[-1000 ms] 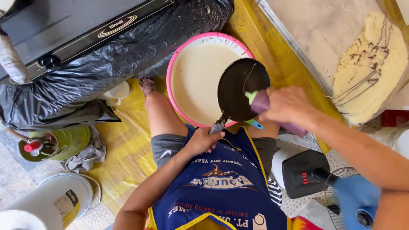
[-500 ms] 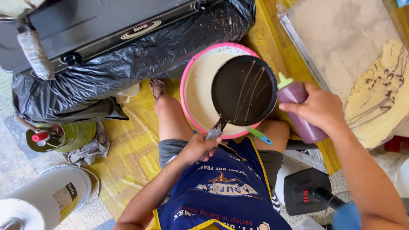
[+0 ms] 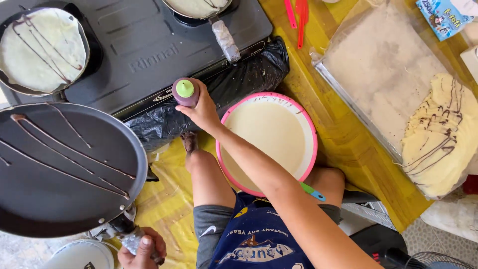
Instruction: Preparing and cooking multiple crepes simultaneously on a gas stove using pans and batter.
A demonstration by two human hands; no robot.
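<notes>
The pan (image 3: 64, 169) has swung to nine o'clock, left hand (image 3: 142, 251) gripping its handle; right hand (image 3: 201, 112) holds the bottle (image 3: 185, 92) at twelve.

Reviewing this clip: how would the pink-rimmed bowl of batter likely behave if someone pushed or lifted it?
The pink-rimmed bowl looks heavy for its size, since pale batter fills it nearly to the rim. A quick push would probably slosh liquid over the edge. It sits wedged between the person's legs on the yellow sheet, so it may slide little, though a one-sided lift could tip it.
</notes>
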